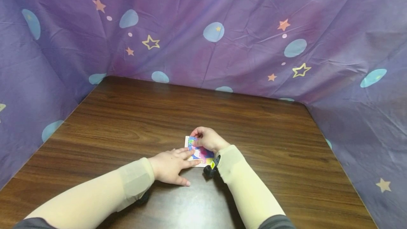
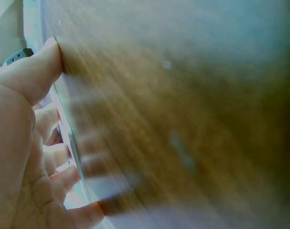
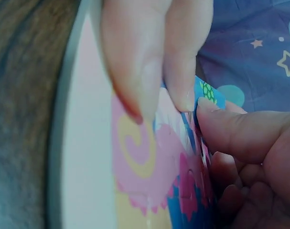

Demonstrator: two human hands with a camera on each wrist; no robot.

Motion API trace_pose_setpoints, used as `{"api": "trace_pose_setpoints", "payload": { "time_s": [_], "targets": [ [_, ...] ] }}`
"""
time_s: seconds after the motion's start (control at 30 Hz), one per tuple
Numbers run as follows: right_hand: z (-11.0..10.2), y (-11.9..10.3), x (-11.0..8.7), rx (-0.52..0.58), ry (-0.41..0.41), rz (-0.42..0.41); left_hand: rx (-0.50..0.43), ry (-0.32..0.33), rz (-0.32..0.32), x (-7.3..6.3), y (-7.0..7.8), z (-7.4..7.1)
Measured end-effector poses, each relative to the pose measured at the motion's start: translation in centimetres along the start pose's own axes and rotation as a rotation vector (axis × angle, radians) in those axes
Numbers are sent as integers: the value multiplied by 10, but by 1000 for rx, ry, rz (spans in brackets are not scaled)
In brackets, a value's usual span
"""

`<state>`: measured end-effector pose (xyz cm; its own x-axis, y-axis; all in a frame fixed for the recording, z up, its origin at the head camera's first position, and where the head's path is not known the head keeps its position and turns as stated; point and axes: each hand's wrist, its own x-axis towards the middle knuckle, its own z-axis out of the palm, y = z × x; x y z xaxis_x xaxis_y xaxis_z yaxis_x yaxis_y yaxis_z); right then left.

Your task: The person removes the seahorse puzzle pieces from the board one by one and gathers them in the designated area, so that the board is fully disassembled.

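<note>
A small jigsaw puzzle (image 1: 206, 154) with a pink, blue and yellow picture lies in a white-bordered tray (image 1: 186, 141) on the table. My left hand (image 1: 170, 168) is spread flat from the left, its fingertips resting on the puzzle and the thumb out over the wood. At the far left corner of the tray, my right hand (image 1: 210, 140) pinches a blue puzzle piece (image 3: 209, 93) with a green turtle on it. The right thumb (image 3: 219, 119) lies across the front of that piece, and a fingertip shows behind it. The right palm covers part of the picture.
The brown wood-grain table (image 1: 133, 112) extends around the puzzle. A purple curtain (image 1: 181, 27) with stars and blue ovals encloses the back and sides. A black wrist camera (image 1: 210, 169) hangs under the right wrist, close to the tray's near edge.
</note>
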<state>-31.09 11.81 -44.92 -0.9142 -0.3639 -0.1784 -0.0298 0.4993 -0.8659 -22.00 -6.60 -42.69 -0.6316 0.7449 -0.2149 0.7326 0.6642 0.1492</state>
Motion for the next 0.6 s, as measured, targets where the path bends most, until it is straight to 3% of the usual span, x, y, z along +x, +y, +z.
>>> {"api": "trace_pose_setpoints", "payload": {
  "time_s": [0.27,0.6],
  "targets": [
    [-2,1,0,6,-26,-17,-3,-1,5,-1,-1,1],
    [-2,0,-2,79,-34,80,-5,0,8,-1,-1,1]
  ]
}}
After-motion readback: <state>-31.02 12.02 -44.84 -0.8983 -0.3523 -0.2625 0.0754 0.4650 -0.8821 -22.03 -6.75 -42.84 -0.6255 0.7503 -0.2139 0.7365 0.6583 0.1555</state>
